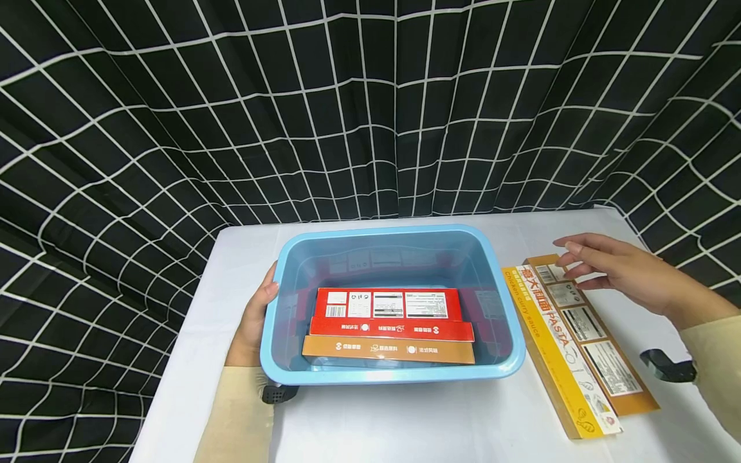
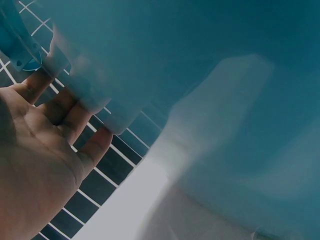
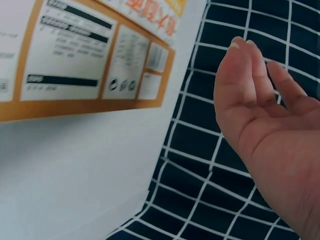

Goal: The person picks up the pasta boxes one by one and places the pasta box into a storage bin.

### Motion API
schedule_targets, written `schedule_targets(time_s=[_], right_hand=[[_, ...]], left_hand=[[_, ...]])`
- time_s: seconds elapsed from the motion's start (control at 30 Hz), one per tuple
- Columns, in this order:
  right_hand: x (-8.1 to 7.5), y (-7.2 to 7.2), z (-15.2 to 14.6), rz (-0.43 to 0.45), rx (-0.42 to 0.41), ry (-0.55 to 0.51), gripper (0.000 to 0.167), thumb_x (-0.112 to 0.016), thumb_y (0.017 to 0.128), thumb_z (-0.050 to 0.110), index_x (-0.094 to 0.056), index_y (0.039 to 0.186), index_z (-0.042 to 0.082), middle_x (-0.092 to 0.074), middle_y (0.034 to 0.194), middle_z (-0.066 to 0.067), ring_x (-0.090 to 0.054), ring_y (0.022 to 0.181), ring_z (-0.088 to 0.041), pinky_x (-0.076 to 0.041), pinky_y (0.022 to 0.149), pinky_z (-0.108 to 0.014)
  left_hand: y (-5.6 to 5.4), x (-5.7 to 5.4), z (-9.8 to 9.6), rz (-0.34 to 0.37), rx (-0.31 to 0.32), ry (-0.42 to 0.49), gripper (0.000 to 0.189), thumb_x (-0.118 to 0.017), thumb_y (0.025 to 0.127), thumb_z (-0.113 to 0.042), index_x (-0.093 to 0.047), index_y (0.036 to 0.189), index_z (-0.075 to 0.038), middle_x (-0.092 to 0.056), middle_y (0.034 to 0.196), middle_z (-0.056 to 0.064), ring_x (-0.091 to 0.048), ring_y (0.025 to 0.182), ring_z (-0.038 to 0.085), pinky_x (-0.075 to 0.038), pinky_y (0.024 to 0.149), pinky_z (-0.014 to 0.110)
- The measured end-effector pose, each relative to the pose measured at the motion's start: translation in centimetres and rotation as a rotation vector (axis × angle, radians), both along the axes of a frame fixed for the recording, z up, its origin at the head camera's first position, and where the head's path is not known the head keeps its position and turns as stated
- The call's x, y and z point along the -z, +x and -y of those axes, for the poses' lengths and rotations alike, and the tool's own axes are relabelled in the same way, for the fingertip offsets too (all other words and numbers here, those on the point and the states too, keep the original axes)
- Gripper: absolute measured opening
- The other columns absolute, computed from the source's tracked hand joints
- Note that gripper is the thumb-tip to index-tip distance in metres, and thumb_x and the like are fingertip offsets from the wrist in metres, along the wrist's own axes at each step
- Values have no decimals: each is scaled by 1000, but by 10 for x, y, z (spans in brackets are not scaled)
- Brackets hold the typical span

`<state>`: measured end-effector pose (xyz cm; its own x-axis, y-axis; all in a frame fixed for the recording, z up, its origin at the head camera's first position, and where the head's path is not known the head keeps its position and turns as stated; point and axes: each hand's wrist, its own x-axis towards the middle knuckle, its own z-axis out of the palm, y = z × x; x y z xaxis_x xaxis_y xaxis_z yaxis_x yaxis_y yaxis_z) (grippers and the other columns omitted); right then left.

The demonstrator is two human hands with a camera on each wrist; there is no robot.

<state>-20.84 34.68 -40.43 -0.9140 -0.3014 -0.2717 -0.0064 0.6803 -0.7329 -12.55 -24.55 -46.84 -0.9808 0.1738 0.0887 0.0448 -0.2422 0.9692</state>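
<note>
Fingers of the right hand (image 1: 614, 265), in the head view, are near the far end of a labelled brown panel (image 1: 581, 325); they are loosely bent, with gaps between them, and hold nothing. Along the left edge of this panel lies the yellow pasta box (image 1: 557, 344), on the white table (image 1: 417, 424); whether the panel is a second box, I cannot tell surely. From the fingers, the pasta box extends leftward and towards the person, its long axis slanting from far left to near right. The right hand is clearly the nearer one, since the blue bin (image 1: 393, 373), with red packaging (image 1: 388, 305) inside, stands between the pasta box and the left hand (image 1: 255, 318). The left thumb is at the rim of the bin.

In the left wrist view, the bent left fingers rest against the outer wall of the bin, as if to hold it steady.

In the right wrist view, the right hand is empty and apart from the panel. The pasta box shows beyond it, so any grasp, I judge, must reach across the panel first.
</note>
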Motion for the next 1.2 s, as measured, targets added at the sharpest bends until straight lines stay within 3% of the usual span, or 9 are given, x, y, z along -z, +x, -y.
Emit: schedule_targets(time_s=[0.2,0.57,0.7,0.83,1.2], right_hand=[[8,2,-13,30,16,-16,58,-38,120,40,-39,163,1,-56,148,-30,-66,111,-10,-59,85,-30],[26,4,-29,95,64,-37,61,-38,120,41,-33,164,-2,-52,151,-35,-66,113,-16,-59,84,-32],[31,4,-34,98,62,-19,63,-37,120,42,-33,164,-3,-50,151,-36,-65,121,-33,-59,84,-32],[38,5,-38,107,64,7,66,-34,120,43,-29,165,-6,-47,152,-38,-55,130,-53,-58,83,-31],[55,4,-51,148,109,15,72,-35,120,44,-24,163,-12,-43,152,-43,-52,131,-59,-60,85,-37]], left_hand=[[0,-1,0,-3,5,-3,69,-37,104,-37,-32,172,-25,-37,171,7,-32,153,34,-20,122,65],[0,-2,0,6,6,11,70,-37,103,-37,-32,172,-25,-37,171,8,-32,152,35,-21,121,66],[0,-2,-1,4,7,8,70,-37,103,-36,-32,172,-25,-37,171,9,-32,152,36,-21,121,66],[0,-2,0,-1,18,11,69,-37,104,-37,-32,172,-25,-35,171,11,-32,152,38,-22,120,67],[0,-1,0,2,10,11,69,-37,104,-36,-32,172,-24,-35,171,10,-30,154,38,-21,121,66]])
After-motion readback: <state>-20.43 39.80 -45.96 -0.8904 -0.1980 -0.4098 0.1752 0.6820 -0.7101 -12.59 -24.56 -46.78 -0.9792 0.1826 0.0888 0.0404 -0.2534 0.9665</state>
